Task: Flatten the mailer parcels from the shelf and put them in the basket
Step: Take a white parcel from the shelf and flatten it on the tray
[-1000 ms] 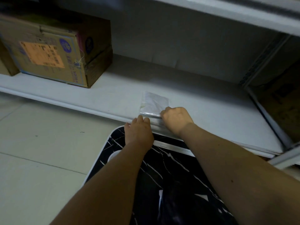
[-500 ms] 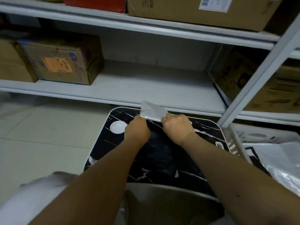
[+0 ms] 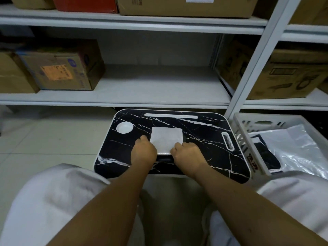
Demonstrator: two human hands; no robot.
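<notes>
Small white mailer parcel [image 3: 166, 139] flat on black marble counter [image 3: 204, 139], mid-near. Left hand [image 3: 144, 153] pinches near-left corner, right hand [image 3: 188, 153] near-right edge; both grips curled on it. Basket [image 3: 239, 128] right of counter; right hand nearer.

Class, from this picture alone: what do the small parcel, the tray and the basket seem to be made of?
Parcel: probably thin plastic film, pale grey, with a dull crinkled sheen.
Tray: hard board, likely laminate, printed as black marble with white veins; smooth and slightly glossy.
Basket: white moulded plastic, matt, with slotted walls.
</notes>
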